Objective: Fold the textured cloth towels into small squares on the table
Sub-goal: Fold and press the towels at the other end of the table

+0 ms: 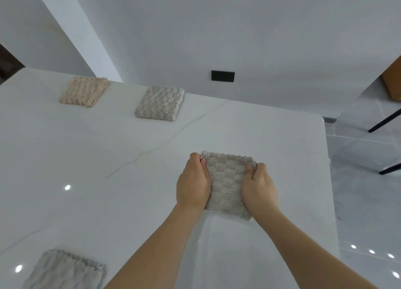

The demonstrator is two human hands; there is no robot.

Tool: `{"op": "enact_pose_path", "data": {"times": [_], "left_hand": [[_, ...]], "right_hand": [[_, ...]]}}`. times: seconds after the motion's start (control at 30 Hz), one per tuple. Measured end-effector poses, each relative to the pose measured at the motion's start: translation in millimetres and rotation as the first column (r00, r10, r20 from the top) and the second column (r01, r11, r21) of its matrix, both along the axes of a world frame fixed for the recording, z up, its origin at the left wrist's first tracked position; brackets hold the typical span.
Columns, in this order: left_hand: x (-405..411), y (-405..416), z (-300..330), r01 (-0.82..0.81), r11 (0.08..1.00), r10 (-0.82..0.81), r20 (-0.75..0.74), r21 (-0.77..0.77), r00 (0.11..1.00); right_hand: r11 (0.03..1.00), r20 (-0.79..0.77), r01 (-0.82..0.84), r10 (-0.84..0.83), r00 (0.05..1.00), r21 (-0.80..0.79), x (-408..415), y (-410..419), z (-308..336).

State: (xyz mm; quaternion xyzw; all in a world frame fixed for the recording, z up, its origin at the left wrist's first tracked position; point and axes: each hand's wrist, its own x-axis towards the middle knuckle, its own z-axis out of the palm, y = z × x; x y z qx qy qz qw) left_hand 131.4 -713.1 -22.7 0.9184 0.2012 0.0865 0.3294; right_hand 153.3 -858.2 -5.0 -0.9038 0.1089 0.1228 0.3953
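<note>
Fingers (202,161) of both hands pinching the folded towel's (226,184) far corners, towel between palms.

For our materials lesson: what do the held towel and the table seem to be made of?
Held towel: soft grey-beige fabric, probably plush microfibre or terry, judging by its raised checkered nap. Table: white marble or marble-look stone, polished; grey veins and sharp light reflections show.

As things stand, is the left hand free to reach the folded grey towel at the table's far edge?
Probably not yet: the left hand pinches a corner of the towel in front. The path over the table to the folded grey towel looks unobstructed.
</note>
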Motion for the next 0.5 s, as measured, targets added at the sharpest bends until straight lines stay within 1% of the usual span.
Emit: {"op": "enact_pose_path", "data": {"times": [0.13, 0.33, 0.4, 0.5], "left_hand": [[-4.6, -47.6, -3.7, -0.009, 1.0, 0.009, 0.011, -0.011, 1.0], [-9.8, -117.1, -12.0, -0.026, 1.0, 0.026, 0.003, -0.009, 1.0], [-7.3, -137.4, -13.4, -0.023, 1.0, 0.023, 0.017, 0.015, 1.0], [-1.3, -157.6, -17.0, -0.006, 0.998, 0.005, 0.017, 0.064, 1.0]], "right_hand": [[0.996, 0.037, -0.017, 0.021, 0.999, -0.09, -2.4, -49.6, -13.1], [0.98, 0.196, -0.078, 0.114, 0.974, -0.181, -4.6, -121.0, -30.8], [0.977, 0.235, -0.076, 0.123, 0.964, -0.199, -2.2, -141.4, -33.6], [0.968, 0.253, -0.073, 0.136, 0.958, -0.241, 1.0, -163.2, -39.3]]}}
